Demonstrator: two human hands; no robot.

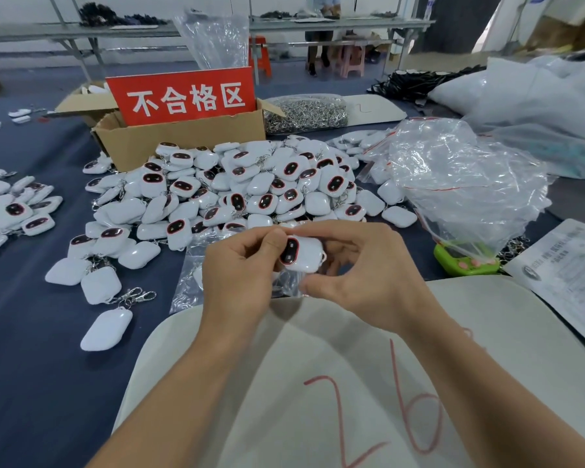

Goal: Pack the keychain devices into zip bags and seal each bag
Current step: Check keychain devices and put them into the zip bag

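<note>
Head view: both hands meet above a white board point(504, 309). The left hand point(240, 268) has curled fingers, and its thumb and forefinger pinch the dark-faced end of one keychain device point(303, 253). The right hand point(362, 278) curls around the other end of the same device. A clear zip bag point(284, 285) hangs just under the device, touching the right thumb; which fingers hold it I cannot tell. Beyond the fingertips lies a pile of devices point(237, 187), with a cardboard box point(183, 140) behind it.
</note>
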